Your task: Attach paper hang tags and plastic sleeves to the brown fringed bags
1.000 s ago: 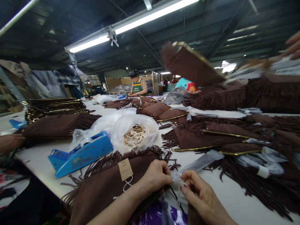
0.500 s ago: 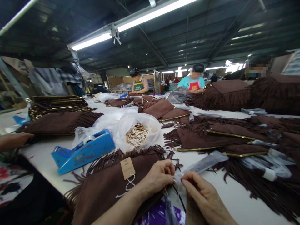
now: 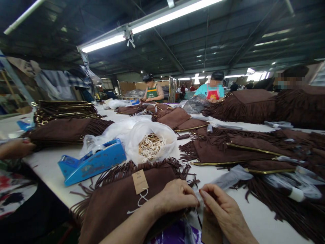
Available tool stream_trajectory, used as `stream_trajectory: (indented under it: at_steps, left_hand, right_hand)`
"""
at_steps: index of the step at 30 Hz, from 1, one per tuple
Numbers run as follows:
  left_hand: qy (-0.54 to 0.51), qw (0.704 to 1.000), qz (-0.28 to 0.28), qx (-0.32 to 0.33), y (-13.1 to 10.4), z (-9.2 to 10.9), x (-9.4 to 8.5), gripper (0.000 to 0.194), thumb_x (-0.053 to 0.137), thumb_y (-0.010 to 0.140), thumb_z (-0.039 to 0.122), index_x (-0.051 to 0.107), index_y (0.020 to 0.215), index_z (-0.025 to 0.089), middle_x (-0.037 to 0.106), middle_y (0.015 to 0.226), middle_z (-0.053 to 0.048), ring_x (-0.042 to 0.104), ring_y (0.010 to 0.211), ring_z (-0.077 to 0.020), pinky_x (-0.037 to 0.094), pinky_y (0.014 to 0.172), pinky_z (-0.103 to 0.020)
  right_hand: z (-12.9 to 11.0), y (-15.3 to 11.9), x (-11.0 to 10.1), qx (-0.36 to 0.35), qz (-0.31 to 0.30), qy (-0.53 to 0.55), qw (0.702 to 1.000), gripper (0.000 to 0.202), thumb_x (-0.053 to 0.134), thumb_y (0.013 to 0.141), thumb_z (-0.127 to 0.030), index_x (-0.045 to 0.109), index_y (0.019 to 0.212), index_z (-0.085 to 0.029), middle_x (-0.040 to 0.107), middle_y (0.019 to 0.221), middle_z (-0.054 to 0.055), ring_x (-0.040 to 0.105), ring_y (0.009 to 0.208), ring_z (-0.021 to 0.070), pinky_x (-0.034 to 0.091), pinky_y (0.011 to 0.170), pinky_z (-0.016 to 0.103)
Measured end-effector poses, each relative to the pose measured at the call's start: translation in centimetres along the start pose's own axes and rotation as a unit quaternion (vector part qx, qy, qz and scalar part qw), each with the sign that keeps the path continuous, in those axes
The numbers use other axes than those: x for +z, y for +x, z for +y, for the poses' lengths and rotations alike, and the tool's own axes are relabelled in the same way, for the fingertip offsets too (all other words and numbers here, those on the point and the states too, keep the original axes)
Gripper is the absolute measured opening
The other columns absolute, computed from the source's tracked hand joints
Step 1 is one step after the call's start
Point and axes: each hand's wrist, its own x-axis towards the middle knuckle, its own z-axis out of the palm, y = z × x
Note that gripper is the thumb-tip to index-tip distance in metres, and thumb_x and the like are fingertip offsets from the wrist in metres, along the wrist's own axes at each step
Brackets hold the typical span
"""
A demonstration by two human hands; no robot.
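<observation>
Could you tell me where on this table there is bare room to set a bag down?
Bare white table lies left of the blue tape dispenser, and a strip runs right of the right hand. The fringed bags crowd the middle and far right.

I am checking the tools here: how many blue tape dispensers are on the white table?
1: the blue plastic tape dispenser lies left of the white plastic bag. Others may be hidden behind the bag piles.
</observation>
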Motion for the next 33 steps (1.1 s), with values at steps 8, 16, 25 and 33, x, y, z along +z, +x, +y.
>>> stream_trajectory:
  at_steps: [8, 16, 25, 33]
  left_hand:
    - [0.026, 0.999, 0.027, 0.035, 0.2, -0.9, 0.7, 0.014, 0.058, 0.068, 0.025, 0.071, 0.069, 0.019, 0.051, 0.059, 0.004, 0.049, 0.061, -0.0093, 0.031, 0.055, -0.019]
    - [0.028, 0.998, 0.012, 0.048, 0.1, -1.0, 0.4, 0.016, 0.057, 0.070, 0.023, 0.071, 0.073, 0.017, 0.049, 0.059, 0.004, 0.049, 0.061, -0.0093, 0.033, 0.057, -0.019]
    - [-0.031, 0.999, 0.010, 0.016, 0.0, -1.0, 0.4, 0.023, 0.063, 0.055, 0.013, 0.071, 0.076, 0.016, 0.051, 0.057, 0.006, 0.047, 0.055, -0.0081, 0.031, 0.049, -0.018]
    - [-0.121, 0.993, -0.004, -0.006, -0.1, -0.9, 0.0, 0.033, 0.061, 0.053, 0.008, 0.065, 0.085, 0.013, 0.044, 0.051, 0.009, 0.037, 0.047, -0.0056, 0.025, 0.041, -0.016]
  right_hand:
    - [0.3, -0.7, -1.7, -0.091, 0.048, -0.193, 0.976, 0.017, 0.048, 0.082, -0.033, 0.058, 0.075, -0.022, 0.061, 0.067, 0.000, 0.058, 0.060, 0.0154, 0.048, 0.055, 0.024]
    - [1.1, -1.4, -0.1, -0.314, -0.014, -0.271, 0.910, 0.036, 0.039, 0.085, -0.010, 0.045, 0.119, -0.019, 0.064, 0.109, 0.008, 0.061, 0.101, 0.0147, 0.050, 0.085, 0.022]
    - [0.9, -1.6, -1.1, -0.226, -0.039, -0.212, 0.950, 0.017, 0.044, 0.088, -0.019, 0.058, 0.095, -0.026, 0.064, 0.079, -0.003, 0.063, 0.071, 0.0102, 0.049, 0.063, 0.016]
    - [0.7, -2.6, 0.7, -0.132, -0.018, -0.248, 0.959, 0.025, 0.039, 0.088, -0.029, 0.053, 0.068, -0.024, 0.060, 0.063, -0.003, 0.055, 0.053, 0.0115, 0.039, 0.048, 0.020]
